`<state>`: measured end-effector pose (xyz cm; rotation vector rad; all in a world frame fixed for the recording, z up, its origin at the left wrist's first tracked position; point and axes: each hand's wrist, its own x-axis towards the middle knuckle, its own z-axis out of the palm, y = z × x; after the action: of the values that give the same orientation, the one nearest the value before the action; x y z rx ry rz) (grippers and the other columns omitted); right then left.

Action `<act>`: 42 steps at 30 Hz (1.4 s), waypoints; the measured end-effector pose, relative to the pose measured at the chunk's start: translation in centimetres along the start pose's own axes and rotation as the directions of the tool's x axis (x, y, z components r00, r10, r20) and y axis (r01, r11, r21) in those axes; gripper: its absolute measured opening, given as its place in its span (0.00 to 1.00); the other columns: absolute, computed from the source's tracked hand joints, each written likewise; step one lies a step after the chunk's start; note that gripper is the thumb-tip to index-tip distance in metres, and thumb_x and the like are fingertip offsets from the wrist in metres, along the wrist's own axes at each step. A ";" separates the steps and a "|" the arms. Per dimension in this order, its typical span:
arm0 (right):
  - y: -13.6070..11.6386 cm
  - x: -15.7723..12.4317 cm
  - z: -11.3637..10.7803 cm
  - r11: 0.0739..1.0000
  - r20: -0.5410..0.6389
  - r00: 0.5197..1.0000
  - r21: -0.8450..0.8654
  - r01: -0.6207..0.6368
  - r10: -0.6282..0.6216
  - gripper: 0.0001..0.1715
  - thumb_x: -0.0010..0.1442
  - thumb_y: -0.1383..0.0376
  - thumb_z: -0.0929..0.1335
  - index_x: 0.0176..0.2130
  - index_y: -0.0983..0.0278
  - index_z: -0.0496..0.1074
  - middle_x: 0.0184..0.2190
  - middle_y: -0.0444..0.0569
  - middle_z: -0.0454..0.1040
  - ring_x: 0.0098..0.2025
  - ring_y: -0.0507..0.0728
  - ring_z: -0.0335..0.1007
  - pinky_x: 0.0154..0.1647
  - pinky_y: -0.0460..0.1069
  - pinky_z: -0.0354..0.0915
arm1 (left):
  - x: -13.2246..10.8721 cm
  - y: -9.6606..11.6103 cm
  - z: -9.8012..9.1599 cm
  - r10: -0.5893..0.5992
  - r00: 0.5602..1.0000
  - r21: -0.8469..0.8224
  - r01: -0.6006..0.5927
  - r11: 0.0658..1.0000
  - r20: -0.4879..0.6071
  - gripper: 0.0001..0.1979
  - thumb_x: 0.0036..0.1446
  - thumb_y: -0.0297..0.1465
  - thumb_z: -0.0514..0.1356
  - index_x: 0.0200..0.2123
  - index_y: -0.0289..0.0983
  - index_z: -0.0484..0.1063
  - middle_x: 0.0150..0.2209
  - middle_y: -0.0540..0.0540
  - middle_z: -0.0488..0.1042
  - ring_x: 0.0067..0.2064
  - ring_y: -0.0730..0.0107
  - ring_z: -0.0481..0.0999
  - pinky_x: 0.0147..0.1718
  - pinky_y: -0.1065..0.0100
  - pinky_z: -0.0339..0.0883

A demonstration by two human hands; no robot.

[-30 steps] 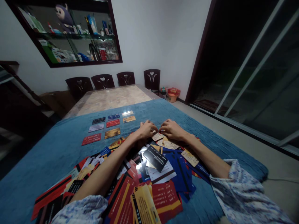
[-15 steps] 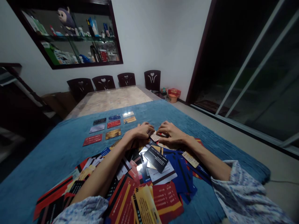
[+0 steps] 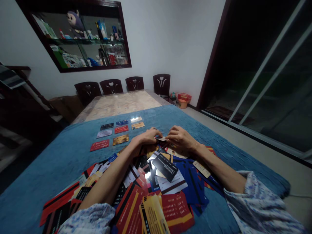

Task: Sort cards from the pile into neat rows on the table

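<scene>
My left hand [image 3: 148, 136] and my right hand [image 3: 179, 138] meet over the far edge of a heap of plastic cards [image 3: 156, 182] on a blue cloth [image 3: 48, 162]. Both hands are closed, pinching one small beige card [image 3: 162, 138] between their fingertips, and the card is lifted slightly off the heap. My forearms lie across the pile of red, blue, black and yellow cards. Beyond my left hand, several cards [image 3: 117, 131] lie in neat rows on the cloth.
The table's bare marbled top [image 3: 119, 104] stretches beyond the cloth, with several dark chairs [image 3: 110, 86] against the wall. A glass wall cabinet [image 3: 80, 39] hangs above. Red containers [image 3: 182, 98] sit on the floor by a dark sliding door [image 3: 268, 81] at right.
The beige card has been raised from flat on the heap to held edge-on between both hands' fingertips. The view has tilted slightly; the arms stayed in place.
</scene>
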<state>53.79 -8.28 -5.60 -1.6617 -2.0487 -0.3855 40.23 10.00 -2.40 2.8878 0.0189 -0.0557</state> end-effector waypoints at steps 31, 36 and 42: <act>1.8 -0.4 1.6 0.924 0.029 0.928 -0.110 -0.367 0.372 0.28 0.63 0.72 0.63 0.61 0.59 0.69 0.43 0.53 0.80 0.43 0.60 0.64 0.45 0.53 0.59 | 0.1 0.2 0.7 -0.094 0.933 -0.116 0.057 0.992 -0.348 0.20 0.49 0.25 0.61 0.48 0.37 0.74 0.38 0.45 0.78 0.40 0.62 0.76 0.43 0.64 0.69; 1.6 -0.3 1.8 0.916 0.054 0.922 -0.152 -0.373 0.384 0.30 0.63 0.71 0.64 0.63 0.58 0.67 0.44 0.53 0.79 0.44 0.61 0.64 0.44 0.53 0.58 | 0.1 0.2 1.1 -0.124 0.929 0.004 0.134 0.991 -0.348 0.16 0.53 0.24 0.57 0.46 0.39 0.73 0.38 0.45 0.77 0.42 0.60 0.75 0.43 0.63 0.67; 1.2 0.0 1.6 0.900 0.091 0.907 -0.198 -0.388 0.411 0.29 0.63 0.70 0.64 0.63 0.59 0.67 0.45 0.55 0.78 0.47 0.63 0.64 0.43 0.54 0.58 | 0.0 0.8 1.3 -0.133 0.950 0.123 0.174 0.977 -0.283 0.16 0.57 0.27 0.55 0.50 0.39 0.68 0.42 0.42 0.77 0.44 0.57 0.73 0.43 0.61 0.66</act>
<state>54.70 -7.18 -7.09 -2.2119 -1.7321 -0.3270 40.15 8.90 -3.47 3.0103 0.3036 0.3284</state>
